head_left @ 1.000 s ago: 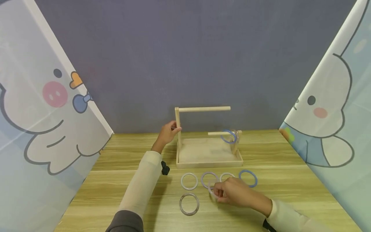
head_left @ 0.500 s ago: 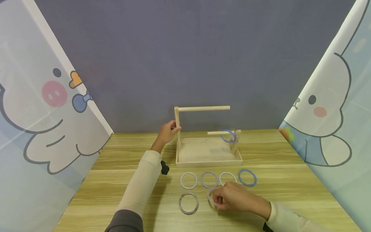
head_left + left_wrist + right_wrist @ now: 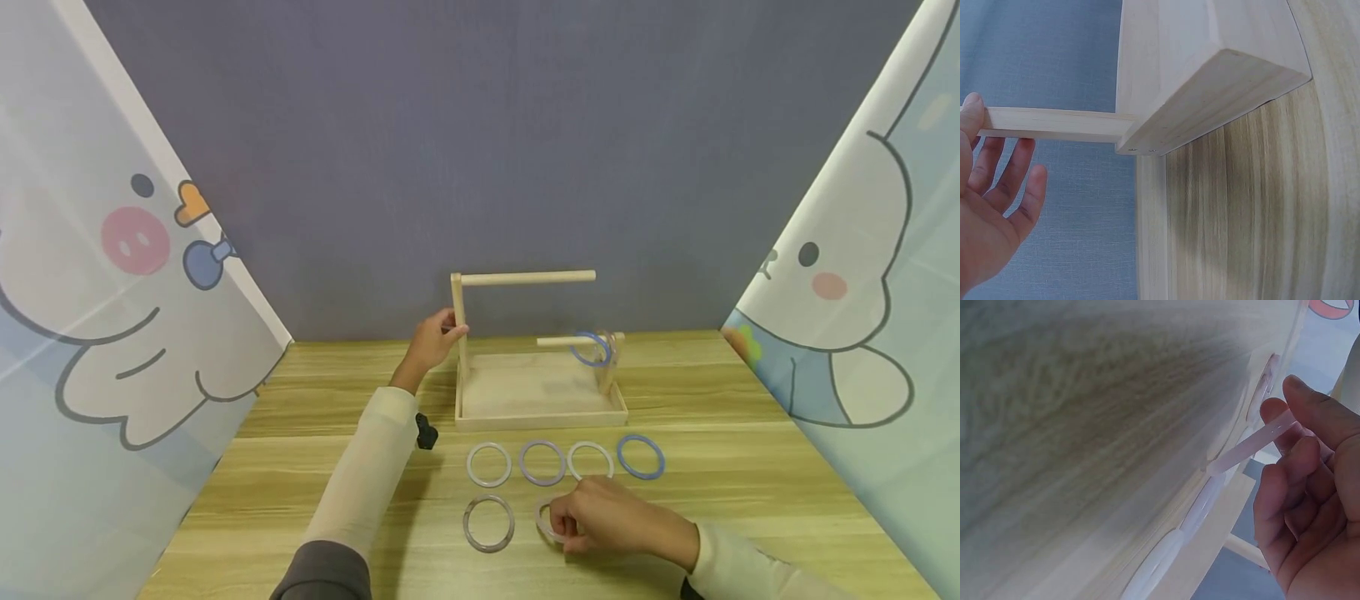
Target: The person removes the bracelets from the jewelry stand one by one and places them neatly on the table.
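In the head view, my left hand holds the left upright post of a pale wooden bangle rack; the left wrist view shows thumb and fingers on either side of this post. My right hand pinches a translucent pale pink bangle between thumb and index finger. That bangle is tilted, its far edge low near the table, and the hand hides part of it in the head view. A blue bangle and a brownish clear one hang on the rack's lower bar.
Before the rack's tray lie a white bangle, a lilac one, another white one and a blue one in a row. A grey-brown bangle lies nearer. The upper bar bears nothing.
My right hand has brought the pale pink bangle slightly nearer to me and lower, away from the lilac bangle it overlapped. My left hand has stayed on the post.
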